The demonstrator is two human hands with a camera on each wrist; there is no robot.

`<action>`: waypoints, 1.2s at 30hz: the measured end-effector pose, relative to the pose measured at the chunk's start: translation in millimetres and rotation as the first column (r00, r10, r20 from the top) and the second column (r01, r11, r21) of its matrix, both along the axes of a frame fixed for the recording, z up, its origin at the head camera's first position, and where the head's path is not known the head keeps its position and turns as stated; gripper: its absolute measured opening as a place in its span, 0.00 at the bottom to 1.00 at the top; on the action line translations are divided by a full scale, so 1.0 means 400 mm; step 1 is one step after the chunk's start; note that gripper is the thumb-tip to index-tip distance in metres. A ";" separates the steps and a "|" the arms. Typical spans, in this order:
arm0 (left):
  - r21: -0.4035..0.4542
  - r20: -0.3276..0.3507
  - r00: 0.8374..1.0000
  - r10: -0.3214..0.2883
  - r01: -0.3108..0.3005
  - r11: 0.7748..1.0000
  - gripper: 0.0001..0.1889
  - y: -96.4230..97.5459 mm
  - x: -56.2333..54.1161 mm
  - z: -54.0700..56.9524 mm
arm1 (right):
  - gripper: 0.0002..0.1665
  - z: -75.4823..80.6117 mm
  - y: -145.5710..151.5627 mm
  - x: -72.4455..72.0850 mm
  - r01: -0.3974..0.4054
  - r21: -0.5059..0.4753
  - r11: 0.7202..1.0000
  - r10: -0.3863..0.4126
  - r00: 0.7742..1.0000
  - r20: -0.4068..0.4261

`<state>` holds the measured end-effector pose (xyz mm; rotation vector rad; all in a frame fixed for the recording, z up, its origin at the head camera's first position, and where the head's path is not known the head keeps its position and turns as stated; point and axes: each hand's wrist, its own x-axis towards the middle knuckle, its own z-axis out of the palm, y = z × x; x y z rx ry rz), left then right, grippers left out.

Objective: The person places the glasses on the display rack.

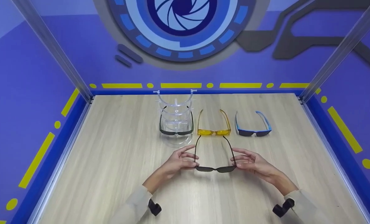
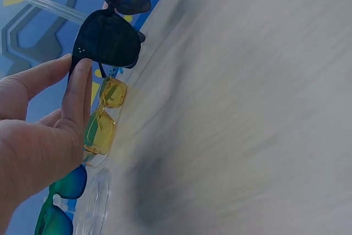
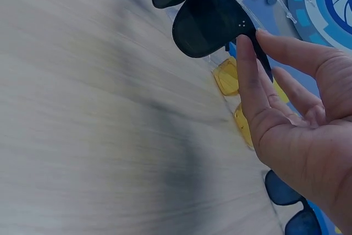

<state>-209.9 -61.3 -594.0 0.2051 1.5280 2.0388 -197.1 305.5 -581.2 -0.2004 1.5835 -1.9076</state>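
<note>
One pair of black sunglasses (image 1: 225,169) is held above the tabletop (image 1: 116,155), temples pointing away. The hands pinch it from both sides, the left hand (image 1: 179,162) and the right hand (image 1: 255,164) each gripping near a hinge. Beyond stand a yellow pair (image 1: 205,132), a blue-framed pair (image 1: 246,133) to its right, and a green-framed pair (image 1: 168,133) at a clear stand (image 1: 176,122) to its left.

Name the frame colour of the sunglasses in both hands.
Black; the sunglasses show best in the right wrist view.
</note>
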 end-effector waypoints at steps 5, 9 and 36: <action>-0.018 -0.009 1.000 0.017 -0.017 1.000 0.43 -0.021 0.000 0.003 | 0.42 -0.005 -0.027 -0.005 0.029 0.037 0.999 -0.028 1.000 -0.003; -0.019 -0.008 0.999 0.033 -0.033 0.999 0.42 -0.035 -0.002 0.005 | 0.41 -0.011 -0.046 -0.009 0.054 0.064 0.996 -0.054 0.999 0.001; -0.026 -0.056 0.996 0.066 -0.067 0.997 0.44 -0.130 0.016 0.074 | 0.40 0.023 -0.143 -0.026 0.080 -0.016 0.997 -0.080 0.996 0.035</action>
